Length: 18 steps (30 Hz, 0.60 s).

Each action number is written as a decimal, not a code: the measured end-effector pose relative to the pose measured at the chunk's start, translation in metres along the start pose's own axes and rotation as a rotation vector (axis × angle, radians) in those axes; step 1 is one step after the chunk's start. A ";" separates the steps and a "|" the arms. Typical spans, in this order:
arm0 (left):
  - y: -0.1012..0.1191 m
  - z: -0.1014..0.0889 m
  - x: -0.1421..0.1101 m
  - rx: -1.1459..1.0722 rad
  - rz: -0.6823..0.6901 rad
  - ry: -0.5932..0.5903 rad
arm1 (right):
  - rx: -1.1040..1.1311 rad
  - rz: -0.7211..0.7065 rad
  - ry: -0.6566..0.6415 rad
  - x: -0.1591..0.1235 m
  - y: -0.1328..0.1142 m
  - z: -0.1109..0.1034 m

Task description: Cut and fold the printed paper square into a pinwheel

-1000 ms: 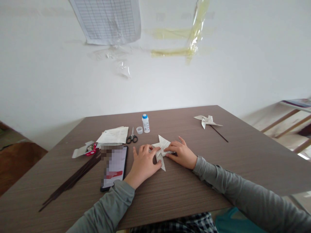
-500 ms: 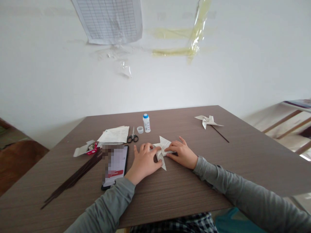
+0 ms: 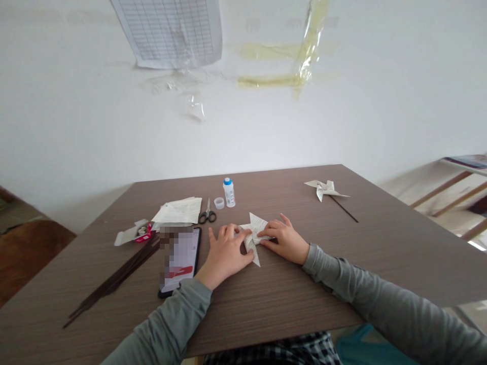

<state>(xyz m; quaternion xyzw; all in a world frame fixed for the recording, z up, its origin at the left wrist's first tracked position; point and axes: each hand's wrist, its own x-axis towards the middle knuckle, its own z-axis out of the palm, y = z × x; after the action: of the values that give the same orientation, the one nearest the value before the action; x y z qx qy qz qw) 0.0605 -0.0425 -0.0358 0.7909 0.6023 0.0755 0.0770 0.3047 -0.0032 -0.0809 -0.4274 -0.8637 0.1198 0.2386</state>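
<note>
A paper pinwheel (image 3: 256,223), folded from printed paper, lies on the table in front of me with its pointed blades spread. My left hand (image 3: 227,250) presses on its left side and centre, index finger near the middle and thumb by the lower blade. From the right, my right hand (image 3: 286,240) pinches the right-hand blade between thumb and fingers. Parts of the blades are hidden under both hands. Another paper pinwheel (image 3: 325,189) on a thin dark stick (image 3: 345,209) lies at the back right.
Left of my hands are a phone (image 3: 182,263), dark thin sticks (image 3: 110,281), a small red-and-white box (image 3: 140,231) and a paper stack (image 3: 178,211). Black-handled scissors (image 3: 207,215), a cap (image 3: 219,203) and a blue-topped glue bottle (image 3: 229,193) stand behind. A wall (image 3: 266,132) borders the table (image 3: 304,309).
Both hands stay in place on the pinwheel. The view has shifted very slightly; nothing else visibly moves.
</note>
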 end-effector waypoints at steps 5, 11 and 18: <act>-0.001 0.001 0.000 0.003 -0.002 0.006 | 0.013 0.006 -0.004 0.000 0.000 0.000; -0.001 0.001 0.000 0.007 0.001 0.003 | -0.005 -0.021 0.019 0.000 0.005 0.004; -0.001 0.003 -0.002 0.008 0.019 0.044 | 0.006 -0.053 0.040 0.000 0.009 0.005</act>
<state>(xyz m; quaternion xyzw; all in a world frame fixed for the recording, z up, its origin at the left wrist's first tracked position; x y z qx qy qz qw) 0.0594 -0.0438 -0.0389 0.7950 0.5968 0.0912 0.0595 0.3081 0.0019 -0.0892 -0.4062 -0.8694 0.1073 0.2600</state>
